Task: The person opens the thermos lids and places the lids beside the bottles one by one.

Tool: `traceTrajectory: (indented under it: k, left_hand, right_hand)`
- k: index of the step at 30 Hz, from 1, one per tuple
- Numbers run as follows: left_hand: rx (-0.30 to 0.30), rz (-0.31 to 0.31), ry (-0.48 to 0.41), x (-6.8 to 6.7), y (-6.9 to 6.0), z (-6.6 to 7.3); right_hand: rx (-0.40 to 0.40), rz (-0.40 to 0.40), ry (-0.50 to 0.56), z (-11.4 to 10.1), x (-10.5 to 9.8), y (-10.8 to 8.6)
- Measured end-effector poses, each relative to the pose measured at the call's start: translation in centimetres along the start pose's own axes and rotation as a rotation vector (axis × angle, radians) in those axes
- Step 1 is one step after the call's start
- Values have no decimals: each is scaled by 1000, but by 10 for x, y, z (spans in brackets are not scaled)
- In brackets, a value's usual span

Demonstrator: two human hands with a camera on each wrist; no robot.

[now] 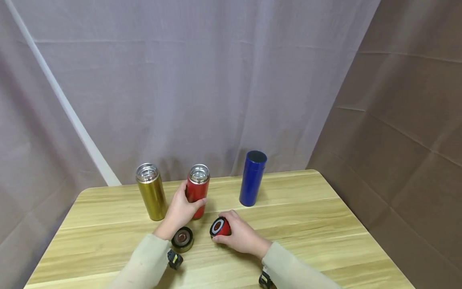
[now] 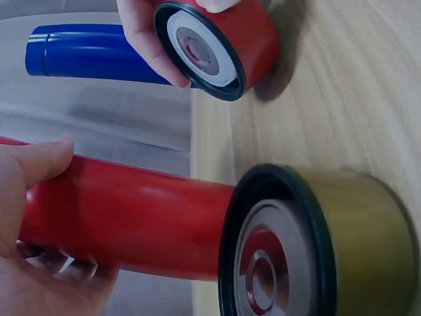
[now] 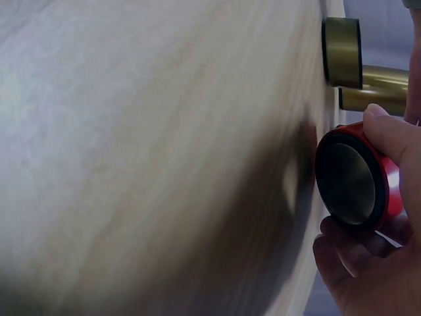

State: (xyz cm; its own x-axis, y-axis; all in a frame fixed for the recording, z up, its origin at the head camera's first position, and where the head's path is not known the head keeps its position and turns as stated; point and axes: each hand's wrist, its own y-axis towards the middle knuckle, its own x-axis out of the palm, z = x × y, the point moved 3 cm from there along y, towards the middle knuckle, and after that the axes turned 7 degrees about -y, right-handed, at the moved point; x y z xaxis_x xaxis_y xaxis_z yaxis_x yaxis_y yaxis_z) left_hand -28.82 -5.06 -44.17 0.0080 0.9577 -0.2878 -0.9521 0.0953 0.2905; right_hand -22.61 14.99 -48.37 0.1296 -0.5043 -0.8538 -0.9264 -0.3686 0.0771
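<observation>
My left hand (image 1: 183, 206) grips a red thermos bottle (image 1: 197, 192) that stands upright with its steel mouth uncovered. In my right hand (image 1: 241, 235) is a red lid (image 1: 225, 228), pinched by its sides and tilted, so its pale inner ring faces left in the head view. The right wrist view shows the dark flat top of this red lid (image 3: 348, 181). Between my forearms, a gold lid (image 1: 182, 239) lies on the table with its inside upward; it looms large in the left wrist view, hiding the lower end of the red bottle (image 2: 131, 217).
To the left of the red bottle stands a gold thermos bottle (image 1: 153, 196), its steel mouth open. A blue thermos (image 1: 252, 180) with a dark top stands upright at the back right. The wooden table (image 1: 317, 241) ends at a hanging grey curtain (image 1: 216, 88).
</observation>
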Motion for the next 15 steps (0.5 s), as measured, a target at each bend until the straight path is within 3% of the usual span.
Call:
traceTrajectory:
  k: [6,15]
  left_hand:
    - [-48,6,-38,-4,2,-7]
    - [-75,-28,18,-9,5,-14]
  right_hand:
    - [4,6,-17,2,4,2]
    - [-41,-29,-85,1,6,4]
